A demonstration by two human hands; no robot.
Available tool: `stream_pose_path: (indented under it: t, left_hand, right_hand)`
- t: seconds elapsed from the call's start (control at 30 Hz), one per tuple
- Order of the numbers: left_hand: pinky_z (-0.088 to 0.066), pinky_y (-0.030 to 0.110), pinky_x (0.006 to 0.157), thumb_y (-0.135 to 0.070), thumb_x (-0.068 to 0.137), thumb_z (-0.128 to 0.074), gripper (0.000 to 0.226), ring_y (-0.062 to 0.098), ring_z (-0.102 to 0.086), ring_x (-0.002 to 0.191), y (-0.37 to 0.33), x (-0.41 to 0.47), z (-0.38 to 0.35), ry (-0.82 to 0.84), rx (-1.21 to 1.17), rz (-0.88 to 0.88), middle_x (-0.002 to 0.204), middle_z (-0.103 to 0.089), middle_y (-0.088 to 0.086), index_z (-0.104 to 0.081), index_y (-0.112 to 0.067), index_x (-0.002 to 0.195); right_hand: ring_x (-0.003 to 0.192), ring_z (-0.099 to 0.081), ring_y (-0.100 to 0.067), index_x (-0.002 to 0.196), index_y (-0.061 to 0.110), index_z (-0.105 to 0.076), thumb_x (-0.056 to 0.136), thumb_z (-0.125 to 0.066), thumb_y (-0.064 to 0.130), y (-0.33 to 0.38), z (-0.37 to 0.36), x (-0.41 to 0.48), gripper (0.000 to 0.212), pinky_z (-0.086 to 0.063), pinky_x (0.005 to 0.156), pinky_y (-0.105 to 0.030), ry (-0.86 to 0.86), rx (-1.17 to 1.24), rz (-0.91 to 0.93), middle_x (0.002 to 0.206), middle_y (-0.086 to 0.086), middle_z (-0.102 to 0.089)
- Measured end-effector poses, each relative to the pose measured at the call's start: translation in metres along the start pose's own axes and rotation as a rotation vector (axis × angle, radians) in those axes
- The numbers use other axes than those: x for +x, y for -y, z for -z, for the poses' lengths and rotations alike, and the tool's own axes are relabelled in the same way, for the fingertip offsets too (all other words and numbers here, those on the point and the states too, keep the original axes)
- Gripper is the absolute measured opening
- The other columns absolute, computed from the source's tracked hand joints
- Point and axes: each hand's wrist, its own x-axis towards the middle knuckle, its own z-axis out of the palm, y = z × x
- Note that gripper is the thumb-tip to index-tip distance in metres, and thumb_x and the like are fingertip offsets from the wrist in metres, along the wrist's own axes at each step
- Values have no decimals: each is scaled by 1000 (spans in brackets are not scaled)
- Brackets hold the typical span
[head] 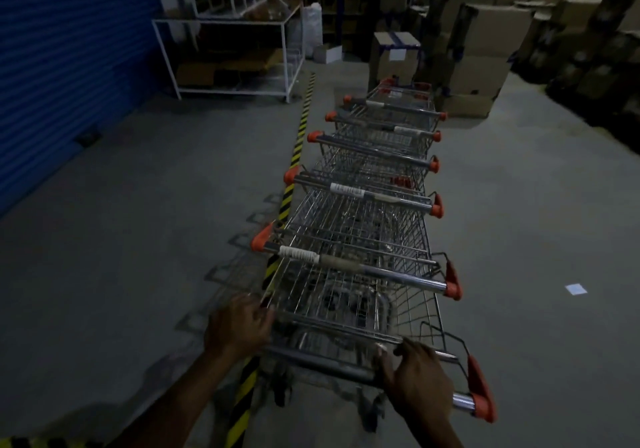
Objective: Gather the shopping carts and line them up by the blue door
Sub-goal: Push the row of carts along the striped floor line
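cart row [360, 236] hugs tape [300, 128]; floor [540, 232] open right

The shopping carts [360, 225] stand nested one into the next in a single row that runs from near centre to the far side. They are silver wire baskets with grey handle bars capped orange at both ends. The nearest cart [346, 312] looks blurred. The blue door [62, 66], a ribbed roller shutter, is down to the floor at the far left, well apart from the row.
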Motion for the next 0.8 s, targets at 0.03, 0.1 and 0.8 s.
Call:
stream_pose_path:
  t: [0.03,0.1,0.8]
  left_hand:
    - [-38,24,51,-51,82,-46,48,26,-63,61,-4,8,-4,7,-2,-5,61,-58,0,-53,-16,50]
    - [-41,26,50,-54,84,-46,49,27,-63,64,-8,24,-14,25,-28,14,58,-57,0,-43,-22,47]
    - [-38,40,106,-71,97,-24,69,18,-34,141,-36,240,-100,370,118,10,126,-62,-6,-70,-20,105]
  right_hand:
    - [97,-61,-19,79,26,-63,85,-62,53,-4,1,15,28,-50,67,-34,-12,-18,-2,91,6,-66]
    - [89,-64,-23,75,24,-64,81,-70,47,-12,-3,43,25,-49,63,-34,-4,-39,-3,85,4,-67]
    - [84,-65,-20,83,28,-70,77,-66,47,-13,-15,296,20,-40,61,-27,-2,-144,-163,89,0,-72]
